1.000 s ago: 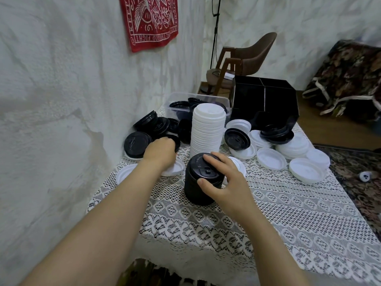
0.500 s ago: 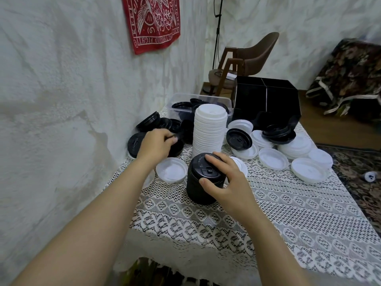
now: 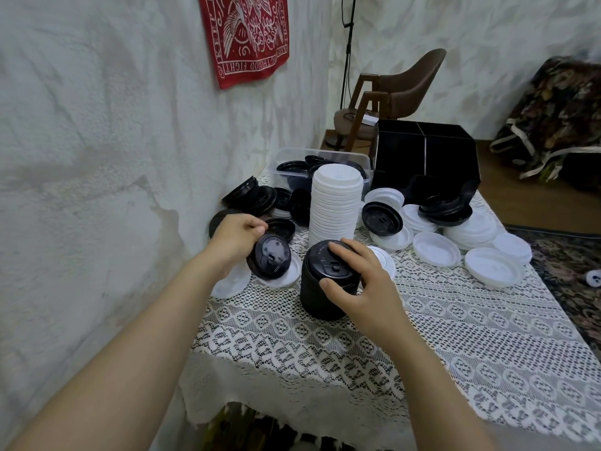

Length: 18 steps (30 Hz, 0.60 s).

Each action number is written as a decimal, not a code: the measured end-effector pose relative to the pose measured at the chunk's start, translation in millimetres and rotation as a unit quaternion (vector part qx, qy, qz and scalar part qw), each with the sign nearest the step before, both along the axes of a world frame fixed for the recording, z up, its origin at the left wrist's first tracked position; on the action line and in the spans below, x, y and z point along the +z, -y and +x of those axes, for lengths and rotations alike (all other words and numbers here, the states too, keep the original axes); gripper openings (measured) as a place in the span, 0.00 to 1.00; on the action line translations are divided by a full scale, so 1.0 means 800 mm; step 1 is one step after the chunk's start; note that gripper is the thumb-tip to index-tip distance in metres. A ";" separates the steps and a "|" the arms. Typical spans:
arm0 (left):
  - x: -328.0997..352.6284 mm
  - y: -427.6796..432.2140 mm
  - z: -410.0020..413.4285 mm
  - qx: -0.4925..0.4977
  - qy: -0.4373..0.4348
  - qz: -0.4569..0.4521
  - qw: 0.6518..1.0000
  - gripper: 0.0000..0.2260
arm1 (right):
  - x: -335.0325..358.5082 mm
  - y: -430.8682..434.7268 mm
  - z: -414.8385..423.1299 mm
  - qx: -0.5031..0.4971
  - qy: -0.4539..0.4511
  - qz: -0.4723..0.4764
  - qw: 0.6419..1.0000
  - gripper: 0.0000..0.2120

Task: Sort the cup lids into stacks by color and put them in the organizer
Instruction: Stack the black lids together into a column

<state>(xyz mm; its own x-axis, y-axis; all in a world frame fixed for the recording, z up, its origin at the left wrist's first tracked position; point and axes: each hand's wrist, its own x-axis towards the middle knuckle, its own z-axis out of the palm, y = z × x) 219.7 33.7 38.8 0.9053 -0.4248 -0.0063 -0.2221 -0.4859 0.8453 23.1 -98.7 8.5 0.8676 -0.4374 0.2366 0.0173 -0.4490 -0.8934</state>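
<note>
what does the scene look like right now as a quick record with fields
left hand: grips one black lid, tilted
right hand: grips the top of the black lid stack
white lid stack: upright, behind the black one, taller
loose white lids: scattered on the lace tablecloth
loose black lid: leaning on white ones
organizer: black, at the table's far end; inside too dark to tell
clear bin: holds black lids

Brown chair [image 3: 419, 79] behind lace tablecloth [image 3: 455, 336] (red banner [image 3: 250, 37] on wall [image 3: 97, 125]).
</note>
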 end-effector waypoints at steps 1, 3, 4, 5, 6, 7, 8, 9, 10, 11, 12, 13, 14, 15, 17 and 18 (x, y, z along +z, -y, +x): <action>-0.005 0.000 0.000 0.009 0.040 0.032 0.999 0.07 | 0.000 0.000 0.000 0.000 0.001 -0.001 1.000 0.24; -0.011 -0.002 -0.002 0.006 0.110 0.089 0.990 0.10 | -0.001 0.000 0.000 0.000 0.004 -0.001 1.000 0.24; -0.011 -0.005 -0.004 0.003 0.133 0.104 0.986 0.12 | -0.001 0.001 0.000 0.000 0.005 0.000 1.000 0.24; -0.011 -0.008 -0.004 0.000 0.145 0.110 0.983 0.14 | -0.001 0.001 0.000 0.001 0.005 0.001 1.000 0.24; -0.010 -0.011 -0.003 -0.011 0.147 0.107 0.983 0.16 | -0.002 0.001 0.000 0.001 0.005 0.002 1.000 0.24; -0.009 -0.014 -0.002 -0.037 0.139 0.100 0.985 0.18 | -0.002 0.001 0.000 0.001 0.005 0.003 1.000 0.24; -0.009 -0.017 -0.002 -0.079 0.121 0.098 0.985 0.20 | -0.002 0.001 0.000 0.001 0.005 0.003 1.000 0.24; -0.009 -0.019 -0.004 -0.127 0.101 0.105 0.981 0.24 | -0.002 0.001 0.000 0.001 0.004 0.002 1.000 0.24; -0.011 -0.021 -0.006 -0.166 0.081 0.124 0.975 0.28 | -0.002 0.001 0.000 0.001 0.004 0.003 1.000 0.24; -0.013 -0.021 -0.008 -0.190 0.068 0.144 0.969 0.32 | -0.002 0.001 0.000 0.001 0.003 0.004 1.000 0.24; -0.017 -0.021 -0.009 -0.198 0.064 0.157 0.965 0.35 | -0.003 0.001 0.000 0.001 0.003 0.005 1.000 0.24; -0.020 -0.021 -0.009 -0.197 0.062 0.157 0.966 0.37 | -0.003 0.001 0.000 0.001 0.003 0.005 1.000 0.24; -0.023 -0.022 -0.010 -0.191 0.061 0.151 0.968 0.38 | -0.003 0.001 0.000 0.002 0.004 0.005 1.000 0.24; -0.024 -0.022 -0.010 -0.185 0.060 0.143 0.971 0.38 | -0.003 0.001 0.000 0.003 0.004 0.004 1.000 0.24; -0.024 -0.021 -0.011 -0.173 0.071 0.134 0.973 0.38 | -0.003 0.001 0.000 0.006 0.006 0.005 1.000 0.24; -0.022 -0.022 -0.011 -0.164 0.082 0.129 0.974 0.37 | -0.003 0.000 0.000 0.007 0.008 0.007 1.000 0.24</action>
<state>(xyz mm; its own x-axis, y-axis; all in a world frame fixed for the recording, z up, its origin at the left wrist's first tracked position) 210.5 50.9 20.9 0.7182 -0.6957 -0.0175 -0.5240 -0.5572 0.6441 23.5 -99.0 5.8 0.8703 -0.4280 0.2436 0.0373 -0.4358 -0.8993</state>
